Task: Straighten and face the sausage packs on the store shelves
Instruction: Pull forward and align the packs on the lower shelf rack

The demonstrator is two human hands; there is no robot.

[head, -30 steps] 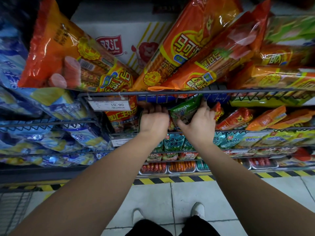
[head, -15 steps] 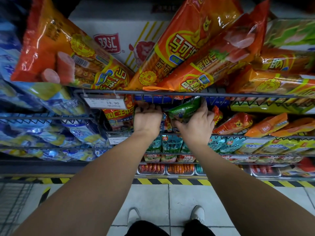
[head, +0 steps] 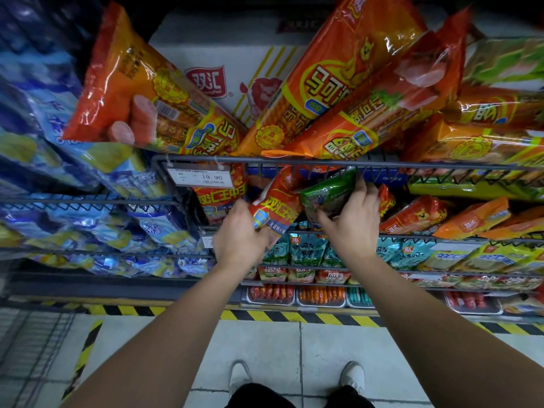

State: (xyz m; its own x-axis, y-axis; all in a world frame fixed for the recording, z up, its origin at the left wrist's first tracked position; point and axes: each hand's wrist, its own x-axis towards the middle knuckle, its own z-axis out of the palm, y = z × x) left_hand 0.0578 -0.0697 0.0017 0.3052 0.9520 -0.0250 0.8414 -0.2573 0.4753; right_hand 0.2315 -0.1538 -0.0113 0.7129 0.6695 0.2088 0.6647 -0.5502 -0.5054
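At 9 o'clock in the view, blue packs (head: 88, 225) fill the wire shelves. Above them, at 10 o'clock, a long pack (head: 141, 107) lies tilted, its lower end over the rail (head: 382, 164) of the top basket. A price tag (head: 203, 176) reading 19.90 hangs from the left end of that rail. Behind, at 12 o'clock, stands a white carton (head: 235, 83) with a red logo.

Just left of centre, the left hand (head: 238, 240) has its fingers curled round the lower end of a red pack (head: 276, 201). This pack slants up toward 1 o'clock and passes under the rail. Touching its 3 o'clock side is a green pack (head: 329, 192), also tucked under the rail. The right hand (head: 353, 222) clamps the green pack, thumb on its near face and fingers wrapped over its right edge. Both packs are at the front of the second shelf, at the view's centre.

At 6 o'clock from the hands, teal packs (head: 306, 248) stand upright in a row on the next shelf down. At 3 o'clock, orange packs (head: 471, 216) lie slanted on the second shelf. Striped tape (head: 294, 315) runs along the floor at the shelf foot.
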